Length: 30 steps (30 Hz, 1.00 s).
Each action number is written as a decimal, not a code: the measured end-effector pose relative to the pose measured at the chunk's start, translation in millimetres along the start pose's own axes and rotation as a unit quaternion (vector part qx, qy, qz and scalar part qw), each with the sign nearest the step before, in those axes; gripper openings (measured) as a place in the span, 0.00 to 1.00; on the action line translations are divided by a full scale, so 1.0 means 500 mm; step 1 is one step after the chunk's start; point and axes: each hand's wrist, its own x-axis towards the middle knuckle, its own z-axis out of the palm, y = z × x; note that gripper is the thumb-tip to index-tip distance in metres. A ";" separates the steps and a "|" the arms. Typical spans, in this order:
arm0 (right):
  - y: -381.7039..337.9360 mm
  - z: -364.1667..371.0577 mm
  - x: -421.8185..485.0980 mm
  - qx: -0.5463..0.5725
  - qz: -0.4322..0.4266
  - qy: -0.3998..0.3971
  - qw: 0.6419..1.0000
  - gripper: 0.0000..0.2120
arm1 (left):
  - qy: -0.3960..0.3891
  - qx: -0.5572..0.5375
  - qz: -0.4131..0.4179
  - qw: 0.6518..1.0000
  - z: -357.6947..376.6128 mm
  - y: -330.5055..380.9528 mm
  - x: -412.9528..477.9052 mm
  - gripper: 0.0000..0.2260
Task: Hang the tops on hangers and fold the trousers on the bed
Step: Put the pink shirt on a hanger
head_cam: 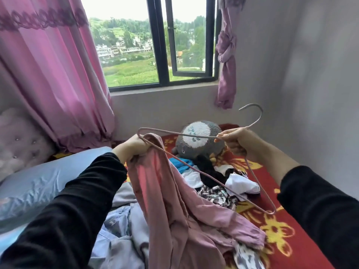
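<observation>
Above the bed [291, 239], left hand [132, 146] grips pink top [174, 200] with one hanger [186, 134] end; right hand [239, 142] fingers curl round its neck.

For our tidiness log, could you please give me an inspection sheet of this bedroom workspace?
Surface: bed with a red flowered blanket, largely covered by clothes.
Job's things: hanger held up over the bed; pink top bunched at one end of it, not yet hung; jeans crumpled beside the pillow; mixed pile of clothes beyond.
Clutter: grey plush toy behind the pile; blue pillow.
Hands: left hand grips the pink top together with the hanger's end; right hand grips the hanger below its hook.
Cables: nothing seen.
Surroundings: pink curtains, window onto green hills, grey walls.
</observation>
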 end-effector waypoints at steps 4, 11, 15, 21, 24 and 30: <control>0.045 -0.012 0.007 0.026 0.041 -0.015 0.999 0.10 | 0.011 -0.031 -0.041 0.999 0.000 -0.030 0.003 0.11; 0.087 -0.027 0.023 -0.057 0.098 -0.021 0.993 0.13 | 0.037 -0.096 -0.077 0.992 -0.011 -0.057 0.000 0.11; 0.108 0.037 0.033 -0.123 0.087 -0.016 0.989 0.09 | 0.033 -0.128 -0.095 0.987 0.002 -0.049 -0.001 0.13; 0.138 0.157 0.046 -0.247 0.052 0.002 0.968 0.06 | 0.049 -0.143 -0.085 0.985 0.017 -0.035 -0.016 0.12; 0.138 0.175 0.046 -0.255 0.055 -0.011 0.965 0.09 | 0.053 -0.161 -0.089 0.981 0.007 -0.037 -0.024 0.10; 0.136 0.205 0.062 -0.218 0.018 -0.003 0.976 0.12 | 0.008 -0.158 -0.074 0.985 0.012 -0.030 -0.049 0.10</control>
